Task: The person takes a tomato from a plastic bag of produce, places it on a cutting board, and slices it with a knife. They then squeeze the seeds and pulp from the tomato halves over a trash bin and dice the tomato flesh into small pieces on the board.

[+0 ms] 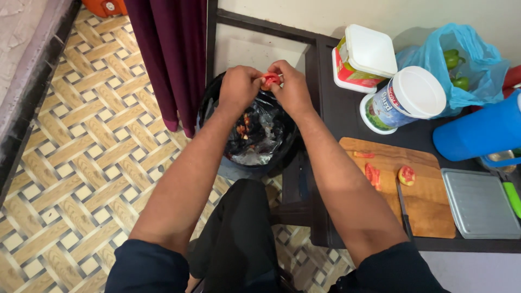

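Tomato piece (270, 80), red and glossy, is pinched between the fingers of left hand (239, 87) and right hand (293, 89) above a round black bin (214, 97); its plastic liner holds scraps; more pieces lie on a wooden cutting board (429, 206).

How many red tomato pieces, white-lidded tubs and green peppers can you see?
Red tomato pieces: 4, one in the hands, three on the cutting board
White-lidded tubs: 2
Green peppers in the blue bag: 2
Total: 8
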